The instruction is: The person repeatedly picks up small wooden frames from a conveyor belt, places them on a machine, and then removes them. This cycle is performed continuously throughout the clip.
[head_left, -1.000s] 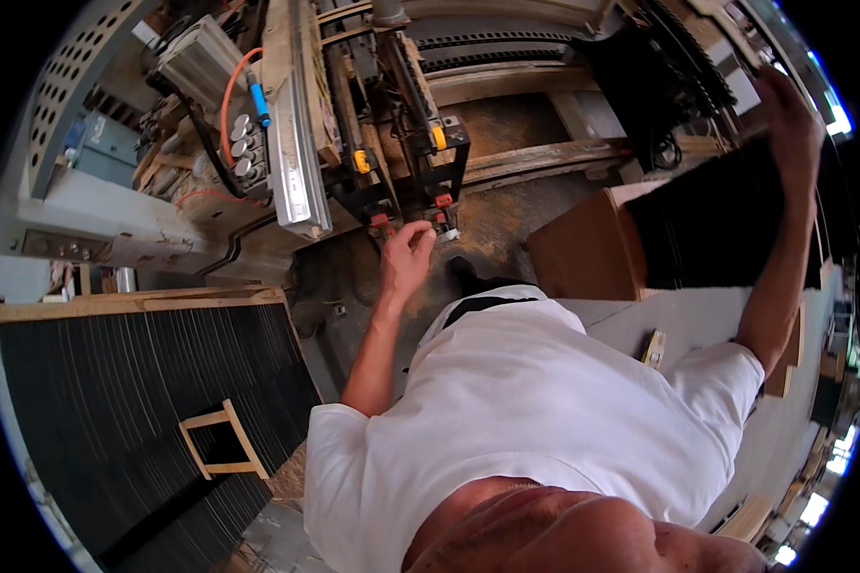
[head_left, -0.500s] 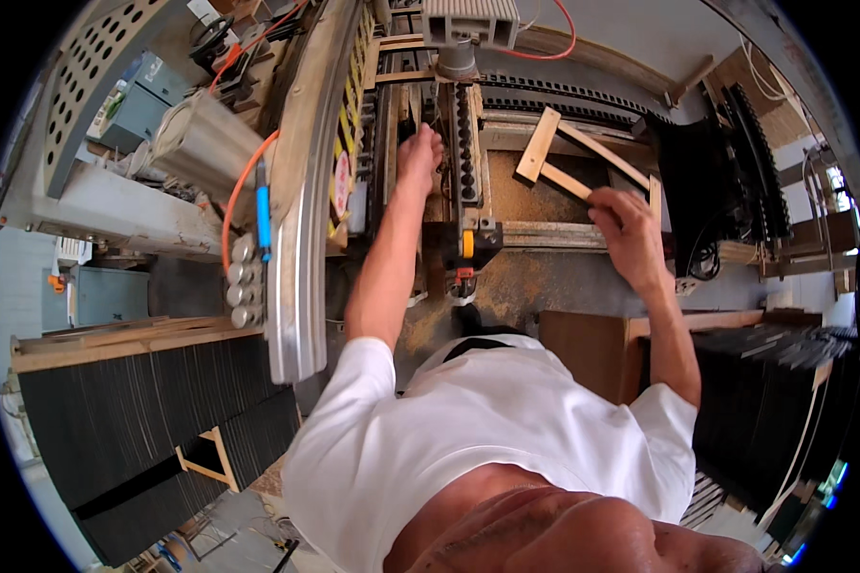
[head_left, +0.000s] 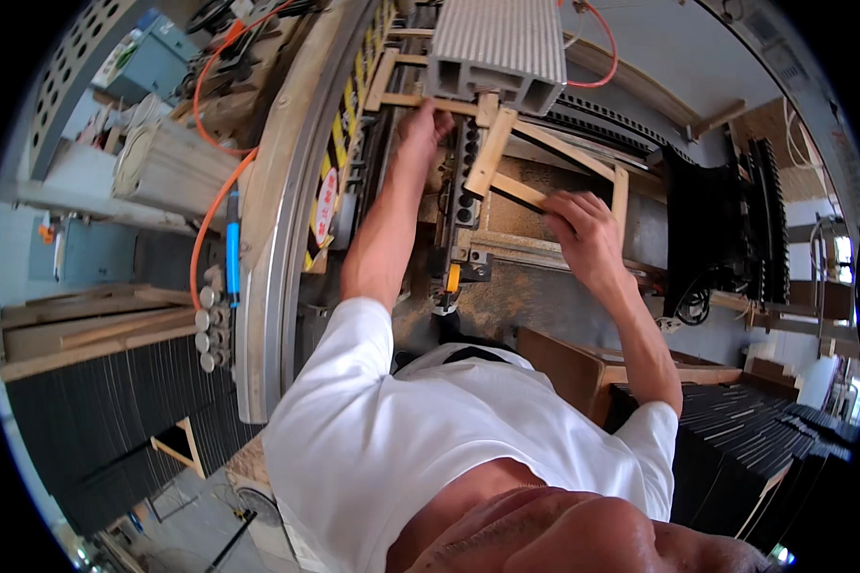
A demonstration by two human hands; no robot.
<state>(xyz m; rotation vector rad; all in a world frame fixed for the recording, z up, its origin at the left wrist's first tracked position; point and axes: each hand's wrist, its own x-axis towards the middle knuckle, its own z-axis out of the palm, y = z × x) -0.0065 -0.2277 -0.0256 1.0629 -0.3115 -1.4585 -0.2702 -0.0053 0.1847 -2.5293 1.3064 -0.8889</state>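
My right hand (head_left: 583,224) is closed on the near bar of a pale wooden frame (head_left: 492,153), a four-sided piece with dark edges, tilted over the machine bed. Its left end lies over a rail with a row of black round parts (head_left: 466,172). My left hand (head_left: 425,124) reaches forward with curled fingers at the near bar of a second wooden frame (head_left: 382,81), left of the ribbed grey metal block (head_left: 497,48). The hand looks closed on that bar, though its fingertips are partly hidden.
A long metal beam (head_left: 272,229) with yellow-black striping runs along my left. Black cable chain and cover (head_left: 707,229) stand at the right. Sawdust (head_left: 516,277) covers the floor below. Stacks of dark-edged frames (head_left: 115,430) sit at the lower left and lower right.
My right hand has moved left with its frame, whose end now reaches the rail under the metal block. My left hand has moved slightly forward to the second frame, now more in view.
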